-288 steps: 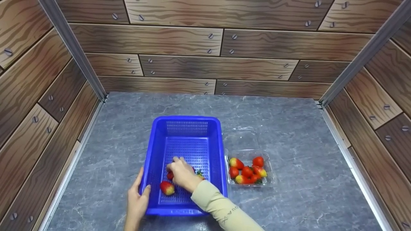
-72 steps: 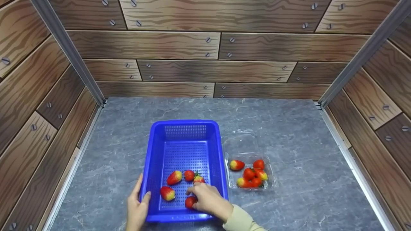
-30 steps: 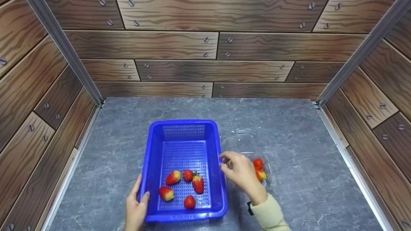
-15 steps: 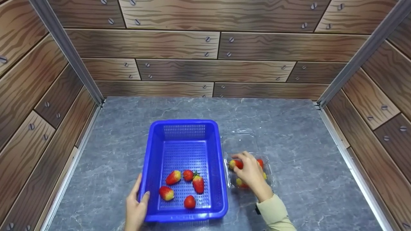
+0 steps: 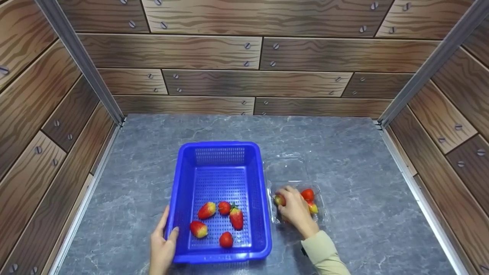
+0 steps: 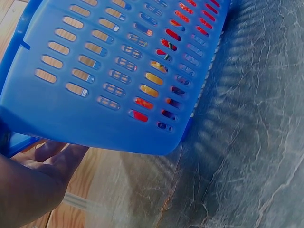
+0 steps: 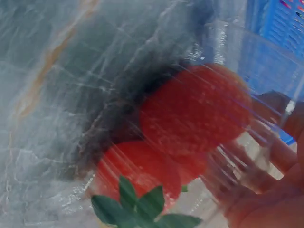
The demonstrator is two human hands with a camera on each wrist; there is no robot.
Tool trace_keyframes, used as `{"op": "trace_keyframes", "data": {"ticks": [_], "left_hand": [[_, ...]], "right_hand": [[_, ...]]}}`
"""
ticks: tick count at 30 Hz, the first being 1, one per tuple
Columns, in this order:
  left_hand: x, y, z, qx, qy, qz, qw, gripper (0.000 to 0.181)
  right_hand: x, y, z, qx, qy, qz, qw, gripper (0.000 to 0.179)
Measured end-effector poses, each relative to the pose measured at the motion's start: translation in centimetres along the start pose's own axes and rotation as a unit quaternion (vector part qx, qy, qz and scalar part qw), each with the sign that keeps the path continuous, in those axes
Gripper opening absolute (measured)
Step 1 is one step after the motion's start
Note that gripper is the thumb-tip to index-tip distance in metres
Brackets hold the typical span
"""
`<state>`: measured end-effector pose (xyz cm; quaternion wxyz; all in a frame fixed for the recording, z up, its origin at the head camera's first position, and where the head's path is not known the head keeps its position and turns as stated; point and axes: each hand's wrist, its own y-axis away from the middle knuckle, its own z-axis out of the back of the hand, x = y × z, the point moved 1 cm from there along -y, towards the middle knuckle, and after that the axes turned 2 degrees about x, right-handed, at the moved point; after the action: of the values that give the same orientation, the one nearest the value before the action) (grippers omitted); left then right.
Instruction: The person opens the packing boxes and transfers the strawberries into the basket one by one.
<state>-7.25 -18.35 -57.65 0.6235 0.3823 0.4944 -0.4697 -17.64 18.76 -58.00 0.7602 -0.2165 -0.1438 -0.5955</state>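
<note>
My left hand (image 5: 162, 244) grips the left rim of a blue perforated plastic basket (image 5: 174, 198), thumb over the rim and fingers along the outer wall. Several red-and-yellow strawberries (image 5: 236, 218) lie on the basket's floor towards the near end. Right of it, my right hand (image 5: 296, 208) reaches down into a clear plastic clamshell box (image 5: 323, 214). Its thumb and fingers curl round a strawberry (image 5: 279, 199) at the box's left side. More strawberries (image 5: 308, 194) sit beside the hand, some hidden under it. Through the box wall, the right wrist view shows a leafy-topped strawberry (image 7: 137, 175).
The box's clear lid (image 5: 286, 168) lies folded back behind it, close to the basket's right side. Everything stands on a grey marble-patterned table (image 5: 363, 183). Wood-print panels (image 5: 214, 51) enclose it at the back and both sides, with metal posts (image 5: 82, 57) in the corners.
The right hand has gone from inside the basket to the box and lowered onto a strawberry there. Basket strawberries stand spread apart, fewer remain in the box; the left hand keeps its grip.
</note>
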Motion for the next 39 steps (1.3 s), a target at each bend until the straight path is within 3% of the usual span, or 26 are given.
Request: {"op": "trace_keyframes", "data": {"ticks": [6, 14, 39], "left_hand": [[-0.1, 0.1, -0.1, 0.002, 0.002, 0.008, 1.0000, 0.068], [-0.1, 0.2, -0.1, -0.004, -0.003, -0.004, 1.0000, 0.067], [-0.2, 0.1, 0.0, -0.001, -0.002, 0.008, 1.0000, 0.067]], "right_hand": [[-0.3, 0.2, -0.4, 0.012, 0.006, -0.003, 0.9999, 0.038], [-0.6, 0.1, -0.4, 0.019, 0.004, -0.015, 0.9997, 0.042], [0.2, -0.6, 1.4, -0.016, -0.033, 0.004, 0.9993, 0.039]]}}
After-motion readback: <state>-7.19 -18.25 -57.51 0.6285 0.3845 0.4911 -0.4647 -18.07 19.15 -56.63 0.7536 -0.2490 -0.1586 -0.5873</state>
